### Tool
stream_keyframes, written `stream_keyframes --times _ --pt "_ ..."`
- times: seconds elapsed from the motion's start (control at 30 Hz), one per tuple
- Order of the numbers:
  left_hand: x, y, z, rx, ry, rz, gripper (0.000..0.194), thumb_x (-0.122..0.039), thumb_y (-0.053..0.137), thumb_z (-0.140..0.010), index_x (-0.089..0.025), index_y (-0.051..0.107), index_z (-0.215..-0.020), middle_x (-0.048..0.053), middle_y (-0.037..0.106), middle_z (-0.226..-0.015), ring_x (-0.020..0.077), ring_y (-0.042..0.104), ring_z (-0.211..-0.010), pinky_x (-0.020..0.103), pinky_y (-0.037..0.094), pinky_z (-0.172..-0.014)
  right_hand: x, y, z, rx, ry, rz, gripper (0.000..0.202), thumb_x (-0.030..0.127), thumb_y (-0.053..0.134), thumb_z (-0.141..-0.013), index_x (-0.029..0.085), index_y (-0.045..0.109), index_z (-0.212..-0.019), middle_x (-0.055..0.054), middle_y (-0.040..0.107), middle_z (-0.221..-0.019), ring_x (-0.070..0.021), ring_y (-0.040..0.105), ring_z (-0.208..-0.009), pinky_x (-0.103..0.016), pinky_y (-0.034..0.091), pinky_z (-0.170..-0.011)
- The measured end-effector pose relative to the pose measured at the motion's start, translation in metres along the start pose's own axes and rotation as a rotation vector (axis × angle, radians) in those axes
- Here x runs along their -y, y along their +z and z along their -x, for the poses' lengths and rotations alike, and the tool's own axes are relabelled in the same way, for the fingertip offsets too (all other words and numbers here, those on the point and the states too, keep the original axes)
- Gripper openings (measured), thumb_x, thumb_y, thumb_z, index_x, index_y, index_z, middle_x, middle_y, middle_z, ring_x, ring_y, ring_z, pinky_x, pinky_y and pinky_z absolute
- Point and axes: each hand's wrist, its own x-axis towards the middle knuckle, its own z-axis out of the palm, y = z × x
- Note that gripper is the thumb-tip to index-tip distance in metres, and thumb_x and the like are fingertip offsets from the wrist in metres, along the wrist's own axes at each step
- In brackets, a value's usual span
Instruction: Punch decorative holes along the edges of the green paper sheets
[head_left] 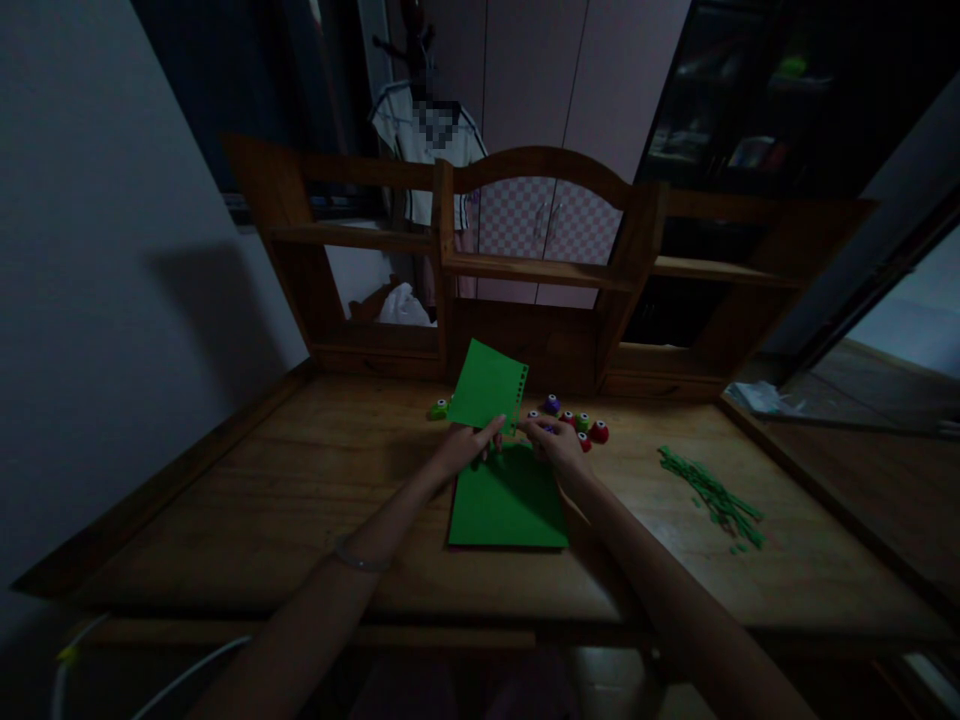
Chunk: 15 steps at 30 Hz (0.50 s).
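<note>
A green sheet [486,385] with a row of square holes along its right edge is held up in my left hand [474,442], whose fingers close on its lower edge. My right hand [551,438] is pinched at the sheet's lower right corner; what its fingertips hold is too small to make out. Beneath both hands a green stack of paper [508,505] lies flat on the wooden desk [337,480]. Small round red, purple and green objects with white tops, such as the red one [599,432], stand behind and beside my right hand.
A pile of thin green strips [712,492] lies on the right of the desk. One light green object [439,409] sits behind my left hand. A wooden shelf unit [540,268] rises along the desk's back edge, and a wall [150,330] stands at the left.
</note>
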Motion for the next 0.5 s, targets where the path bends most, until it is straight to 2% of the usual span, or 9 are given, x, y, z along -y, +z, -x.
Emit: stream_keyframes --times 0.5 --pt "-0.003 -0.001 0.001 -0.013 0.012 0.015 0.056 -0.060 0.036 -0.084 -0.016 0.061 -0.059 0.000 0.050 -0.045 0.0118 0.047 -0.043 0.024 0.038 -0.051 0.010 0.002 0.006 -0.029 -0.015 0.088 0.037 0.047 0.068 -0.059 0.014 0.071 -0.076 0.003 0.048 -0.048 -0.0075 0.036 -0.041 -0.022 0.025 -0.040"
